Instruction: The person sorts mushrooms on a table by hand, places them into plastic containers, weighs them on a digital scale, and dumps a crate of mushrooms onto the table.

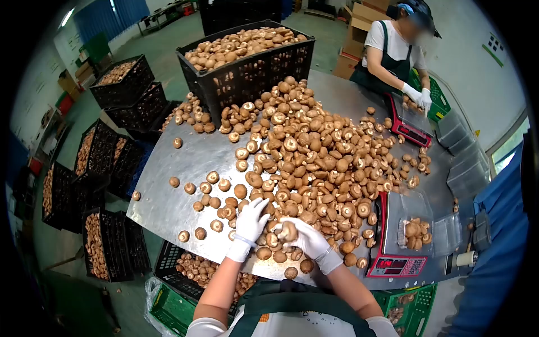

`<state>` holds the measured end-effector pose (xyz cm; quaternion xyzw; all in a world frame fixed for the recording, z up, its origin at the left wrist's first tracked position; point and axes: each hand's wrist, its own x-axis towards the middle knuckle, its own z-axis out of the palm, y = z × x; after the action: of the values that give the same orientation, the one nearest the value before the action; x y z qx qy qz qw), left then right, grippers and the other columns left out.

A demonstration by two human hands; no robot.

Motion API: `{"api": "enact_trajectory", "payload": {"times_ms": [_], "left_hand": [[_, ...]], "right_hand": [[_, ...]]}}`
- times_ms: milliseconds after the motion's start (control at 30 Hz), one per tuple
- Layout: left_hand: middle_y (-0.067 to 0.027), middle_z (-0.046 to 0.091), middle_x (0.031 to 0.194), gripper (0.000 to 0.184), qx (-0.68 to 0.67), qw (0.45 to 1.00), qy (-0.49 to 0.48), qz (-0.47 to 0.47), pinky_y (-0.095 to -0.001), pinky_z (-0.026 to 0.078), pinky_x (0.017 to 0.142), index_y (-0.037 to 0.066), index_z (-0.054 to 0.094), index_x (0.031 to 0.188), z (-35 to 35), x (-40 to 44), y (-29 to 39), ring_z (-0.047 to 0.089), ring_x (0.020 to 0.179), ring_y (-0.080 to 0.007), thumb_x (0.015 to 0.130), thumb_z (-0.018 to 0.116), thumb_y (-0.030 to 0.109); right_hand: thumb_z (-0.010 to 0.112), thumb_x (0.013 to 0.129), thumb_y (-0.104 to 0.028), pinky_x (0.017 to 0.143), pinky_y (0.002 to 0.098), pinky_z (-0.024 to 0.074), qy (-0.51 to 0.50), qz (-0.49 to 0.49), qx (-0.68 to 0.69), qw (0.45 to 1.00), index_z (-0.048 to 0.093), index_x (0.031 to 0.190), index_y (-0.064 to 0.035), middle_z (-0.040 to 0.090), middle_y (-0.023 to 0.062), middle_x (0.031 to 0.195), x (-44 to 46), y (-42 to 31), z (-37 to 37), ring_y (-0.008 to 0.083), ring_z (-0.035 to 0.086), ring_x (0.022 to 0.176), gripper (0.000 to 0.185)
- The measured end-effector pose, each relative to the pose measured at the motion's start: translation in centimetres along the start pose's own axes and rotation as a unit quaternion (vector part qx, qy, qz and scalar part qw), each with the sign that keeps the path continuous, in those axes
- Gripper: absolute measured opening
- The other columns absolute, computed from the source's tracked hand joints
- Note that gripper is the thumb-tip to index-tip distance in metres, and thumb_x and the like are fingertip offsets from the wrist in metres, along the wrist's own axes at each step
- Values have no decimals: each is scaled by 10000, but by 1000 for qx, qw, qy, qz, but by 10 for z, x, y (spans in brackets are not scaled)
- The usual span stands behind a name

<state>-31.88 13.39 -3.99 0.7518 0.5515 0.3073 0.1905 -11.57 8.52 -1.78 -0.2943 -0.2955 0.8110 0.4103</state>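
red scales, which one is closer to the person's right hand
The near red scale, right of the right hand, bearing a clear tub of mushrooms; the other scale stands farther off, by the co-worker.

At the right edge, a blue curtain [502, 224]; hangs in loose folds. At the upper right, a person [388, 55] in a white shirt [375, 40], dark green apron [375, 76] and dark cap [424, 12]; stands before a pale wall [480, 33], near a green crate [441, 105]. Behind that person, brown cardboard boxes [353, 42]; rise in a stack from the green floor [163, 48]. Along the left, several stacks of black crates [132, 115]; stand close together. At the far upper left, blue drapes [98, 23] and, beside them, a bright ceiling light [67, 18].
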Motion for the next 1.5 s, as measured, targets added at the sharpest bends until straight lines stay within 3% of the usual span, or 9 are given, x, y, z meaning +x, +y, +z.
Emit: {"api": "enact_trajectory", "payload": {"times_ms": [100, 233, 367, 567, 700, 833, 1033, 1200, 1500], "left_hand": [[-91, 556, 1232, 435, 114, 988, -74, 72, -399, 473, 845, 142, 569, 1226, 20, 13, -6, 544, 1008, -307, 801, 654, 184], [-110, 578, 1215, 368, -198, 980, -10, -24, -335, 469, 891, 76, 564, 1233, 19, 11, 10, 585, 1012, -286, 872, 599, 140], [-171, 569, 1240, 428, -745, 598, -142, -259, -380, 535, 882, 26, 460, 1320, 5, 4, 32, 610, 1074, -264, 969, 485, 269], [-151, 547, 1283, 460, -806, 472, -207, -291, -410, 472, 960, 27, 421, 1344, 25, 2, 56, 546, 1169, -293, 962, 492, 274], [-113, 519, 1310, 461, -744, 589, -221, -225, -377, 508, 927, 67, 401, 1369, 32, 8, 118, 551, 1163, -254, 947, 508, 219], [-154, 453, 1357, 543, -774, 543, -287, -155, -379, 456, 1000, 25, 414, 1343, 57, 11, 171, 535, 1156, -243, 834, 591, 90], [-177, 428, 1363, 549, -751, 559, -314, -157, -340, 459, 982, 8, 417, 1310, 99, 1, 256, 494, 1201, -248, 790, 589, 42], [-158, 401, 1396, 619, -754, 559, -308, -153, -360, 433, 1016, 2, 369, 1356, 133, -12, 294, 444, 1266, -280, 774, 580, 19], [-185, 415, 1369, 659, -781, 558, -213, -184, -366, 477, 987, 12, 260, 1429, 147, -41, 297, 492, 1214, -292, 821, 505, 81]], "right_hand": [[320, 1013, -316, 890, 419, 529, 36, -32, 110, 993, 321, 1402, 15, 450, 220, 1363, -1, -6, -6, 319, 529, 1187, 511], [257, 1014, -453, 892, 397, 519, 33, -65, 180, 981, 338, 1395, 6, 491, 205, 1326, -7, -12, -15, 306, 554, 1152, 602], [255, 1011, -463, 880, 395, 525, 34, -69, 207, 975, 373, 1367, 9, 534, 194, 1278, -13, 1, -35, 296, 581, 1111, 603], [260, 1002, -490, 836, 437, 535, 84, -105, 254, 958, 416, 1332, 12, 551, 196, 1253, -48, -11, -33, 329, 584, 1098, 621], [332, 1013, -397, 903, 397, 492, 142, -139, 126, 972, 387, 1382, -55, 537, 125, 1291, -107, -46, -32, 252, 552, 1152, 506], [417, 976, -267, 920, 325, 462, 284, -227, -77, 928, 462, 1315, -52, 528, 92, 1294, -186, -90, -46, 190, 557, 1129, 405], [605, 821, -62, 983, 364, 431, 574, -340, -555, 497, 532, 1212, 7, 544, 163, 1220, -275, -132, -99, 317, 553, 1118, 404], [650, 811, -417, 1088, 574, 198, 500, -92, -721, 472, 310, 1438, -58, 337, 211, 1447, -306, -125, -152, 398, 275, 1353, 799], [579, 900, -274, 1020, 407, 372, 527, -295, -603, 521, 496, 1303, -43, 503, 176, 1292, -381, -158, -187, 352, 472, 1198, 472]]}}
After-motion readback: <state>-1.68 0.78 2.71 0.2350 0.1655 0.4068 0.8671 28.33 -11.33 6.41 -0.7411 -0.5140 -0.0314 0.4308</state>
